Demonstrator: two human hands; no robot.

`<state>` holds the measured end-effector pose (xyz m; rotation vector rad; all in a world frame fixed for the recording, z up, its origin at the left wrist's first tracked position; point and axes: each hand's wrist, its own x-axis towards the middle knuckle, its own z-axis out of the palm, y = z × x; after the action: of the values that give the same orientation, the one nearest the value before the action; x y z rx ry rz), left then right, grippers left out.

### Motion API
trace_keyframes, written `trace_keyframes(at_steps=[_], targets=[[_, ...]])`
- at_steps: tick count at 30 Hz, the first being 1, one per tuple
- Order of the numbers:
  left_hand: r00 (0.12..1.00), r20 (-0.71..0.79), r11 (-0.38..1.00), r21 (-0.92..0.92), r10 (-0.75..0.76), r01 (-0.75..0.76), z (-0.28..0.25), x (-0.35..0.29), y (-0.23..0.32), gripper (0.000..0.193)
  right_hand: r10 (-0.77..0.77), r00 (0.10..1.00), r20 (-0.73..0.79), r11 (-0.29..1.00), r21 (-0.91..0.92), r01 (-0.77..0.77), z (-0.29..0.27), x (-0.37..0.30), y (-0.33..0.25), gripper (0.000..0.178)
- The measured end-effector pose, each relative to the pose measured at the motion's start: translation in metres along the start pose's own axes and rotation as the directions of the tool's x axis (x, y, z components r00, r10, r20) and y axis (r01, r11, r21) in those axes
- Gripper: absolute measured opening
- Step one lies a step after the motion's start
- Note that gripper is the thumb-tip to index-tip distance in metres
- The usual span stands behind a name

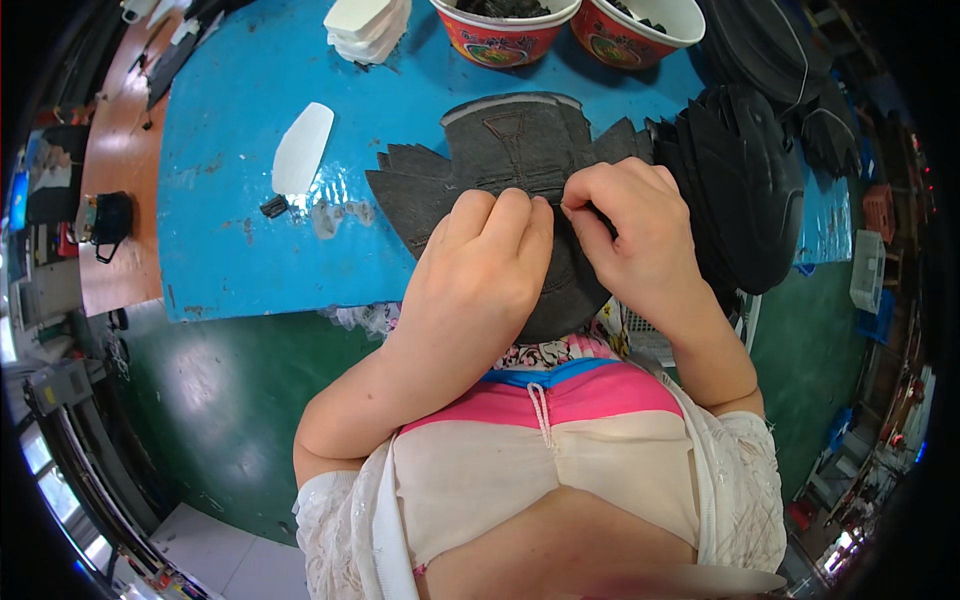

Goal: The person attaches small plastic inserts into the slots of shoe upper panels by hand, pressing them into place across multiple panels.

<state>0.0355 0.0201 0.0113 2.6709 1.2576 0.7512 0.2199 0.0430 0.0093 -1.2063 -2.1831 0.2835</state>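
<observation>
Dark grey-black cut pieces [470,140] lie stacked and fanned out at the table's front edge, their tips spreading left and right. The top one has stitched or moulded lines, and its rounded lower end hangs toward my lap. My left hand [485,255] rests over its middle, fingers bent together, with the fingertips closed on the piece. Close beside it, my right hand [640,230] is closed in a pinch of thumb and forefinger at the same cross seam. What lies between those fingertips is too small to make out.
A thick pile of black moulded pieces [740,185] stands right of my hands, with tied black bundles [770,50] behind. Two red-and-white tubs [510,35] hold black scraps. White cut pieces [365,25] are stacked at the back; one white piece [303,150] lies on the blue table [230,250].
</observation>
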Motion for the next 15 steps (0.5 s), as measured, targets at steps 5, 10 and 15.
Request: trace_keyframes(at_steps=[5,10,15], targets=[[0.999,0.027,0.999,0.043,-0.017,0.016,0.004,-0.002,0.001,0.037,-0.029,1.0,-0.01,1.0,-0.011,0.029,-0.006,-0.006,0.005,0.017],[1.0,-0.015,0.998,0.067,-0.004,0.005,0.004,-0.001,0.001,0.036,-0.13,0.99,-0.056,0.985,-0.125,0.122,0.001,-0.013,0.005,0.021],[0.995,-0.095,0.996,-0.079,-0.041,0.034,0.005,-0.009,-0.005,0.032,-0.059,0.998,-0.035,0.998,-0.016,0.059,-0.004,-0.013,0.012,0.024]])
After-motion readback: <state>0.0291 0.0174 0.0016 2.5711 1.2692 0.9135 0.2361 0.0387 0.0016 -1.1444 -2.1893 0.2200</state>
